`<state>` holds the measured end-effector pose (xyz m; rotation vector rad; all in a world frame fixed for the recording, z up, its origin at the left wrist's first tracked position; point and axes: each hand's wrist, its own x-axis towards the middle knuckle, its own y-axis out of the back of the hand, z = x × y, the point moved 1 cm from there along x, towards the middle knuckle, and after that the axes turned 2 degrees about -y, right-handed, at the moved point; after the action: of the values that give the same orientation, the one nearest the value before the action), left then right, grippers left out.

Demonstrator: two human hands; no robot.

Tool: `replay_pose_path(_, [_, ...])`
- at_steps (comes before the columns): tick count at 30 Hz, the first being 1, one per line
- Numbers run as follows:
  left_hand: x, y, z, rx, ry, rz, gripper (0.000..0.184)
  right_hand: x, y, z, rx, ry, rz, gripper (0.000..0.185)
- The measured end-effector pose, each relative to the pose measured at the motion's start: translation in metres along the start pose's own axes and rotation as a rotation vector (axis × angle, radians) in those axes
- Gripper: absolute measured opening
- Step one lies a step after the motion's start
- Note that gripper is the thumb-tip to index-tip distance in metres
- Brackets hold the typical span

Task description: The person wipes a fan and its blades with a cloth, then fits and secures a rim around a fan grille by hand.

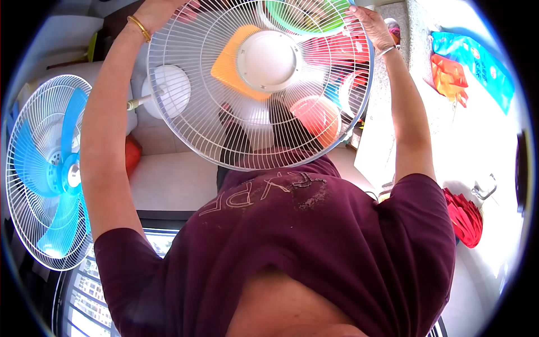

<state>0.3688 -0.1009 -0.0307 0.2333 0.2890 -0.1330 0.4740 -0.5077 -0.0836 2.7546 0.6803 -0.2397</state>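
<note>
A round white wire fan grille (268,62) with a white centre disc is held up in front of the body. At its upper left rim is my left hand (163,8), with a gold bangle at the wrist. Its fingers curl round the rim and are partly cut off by the top edge. On the upper right rim my right hand (369,25) is closed, the thumb near the edge. A fan with blue blades (62,168), inside white wire, stands at the far left, beside my left forearm.
Through the grille show a yellow-orange sheet (225,62), a green basin (320,22) and a pink tub (318,115). A white round base (175,91) lies left of them. Blue and orange bags (474,64) and a folded red item (464,220) are at the right.
</note>
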Motion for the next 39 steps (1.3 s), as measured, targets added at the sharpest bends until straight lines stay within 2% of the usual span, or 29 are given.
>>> replay_pose_path(2, [0.000, -0.006, 0.009, 0.003, 0.025, 0.005, 0.035, 0.004, 0.012, 0.015, 0.025, -0.052, -0.026, 0.031])
replay_pose_path(4, [0.002, -0.005, 0.009, 0.009, 0.050, 0.015, 0.035, 0.009, 0.020, 0.020, -0.012, -0.012, -0.047, 0.030])
replay_pose_path(6, [0.006, 0.000, -0.002, 0.006, -0.022, -0.006, 0.035, 0.011, 0.023, 0.017, -0.044, -0.087, -0.075, 0.028])
replay_pose_path(8, [0.005, -0.001, 0.001, 0.025, -0.004, 0.002, 0.035, 0.011, 0.021, 0.018, -0.055, -0.073, -0.062, 0.028])
replay_pose_path(10, [0.005, 0.002, -0.001, 0.043, 0.014, 0.014, 0.035, 0.009, 0.017, 0.015, 0.022, 0.029, -0.080, 0.030])
replay_pose_path(11, [0.005, 0.006, -0.005, 0.009, 0.021, 0.026, 0.035, 0.005, 0.026, 0.021, -0.163, -0.105, -0.075, 0.041])
replay_pose_path(14, [-0.001, 0.010, -0.004, -0.015, 0.040, 0.043, 0.034, -0.019, 0.025, 0.033, -0.279, -0.142, 0.008, 0.038])
replay_pose_path(19, [-0.002, 0.004, -0.003, 0.026, 0.110, 0.082, 0.028, -0.039, 0.013, 0.042, -0.067, -0.096, 0.073, 0.045])
replay_pose_path(22, [0.001, 0.006, 0.007, 0.023, 0.078, 0.082, 0.024, -0.032, 0.015, 0.032, 0.065, -0.214, 0.111, 0.050])
replay_pose_path(24, [-0.003, 0.001, 0.020, 0.124, 0.104, 0.098, 0.025, -0.025, 0.012, 0.026, -0.004, -0.187, 0.164, 0.053])
replay_pose_path(25, [-0.001, 0.005, 0.017, 0.070, 0.093, 0.074, 0.028, -0.022, 0.016, 0.026, -0.005, -0.190, 0.168, 0.053])
replay_pose_path(28, [-0.002, 0.009, 0.008, 0.022, 0.065, 0.072, 0.029, -0.014, 0.019, 0.024, -0.150, -0.105, 0.076, 0.052])
replay_pose_path(30, [-0.007, 0.009, 0.010, -0.012, 0.067, 0.081, 0.029, -0.016, 0.010, 0.016, 0.107, -0.162, 0.085, 0.054])
replay_pose_path(31, [-0.008, 0.010, 0.011, -0.047, 0.069, 0.094, 0.029, -0.010, 0.013, 0.012, 0.173, -0.252, 0.018, 0.033])
replay_pose_path(32, [-0.008, 0.010, 0.011, -0.050, 0.074, 0.091, 0.029, -0.007, 0.011, 0.015, 0.172, -0.259, 0.018, 0.033])
replay_pose_path(34, [-0.007, 0.013, 0.011, 0.062, 0.070, 0.081, 0.028, 0.002, 0.006, 0.018, -0.148, -0.103, 0.118, 0.036])
replay_pose_path(36, [-0.007, 0.017, 0.000, 0.060, 0.036, 0.066, 0.028, 0.003, 0.010, 0.013, -0.263, -0.139, 0.114, 0.031])
replay_pose_path(38, [-0.001, 0.026, -0.021, 0.069, -0.013, 0.065, 0.027, -0.006, -0.004, -0.024, -0.635, -0.182, 0.167, 0.058])
replay_pose_path(39, [0.007, 0.032, -0.038, 0.017, -0.032, 0.024, 0.035, -0.003, 0.000, -0.012, -0.597, -0.075, 0.178, 0.061])
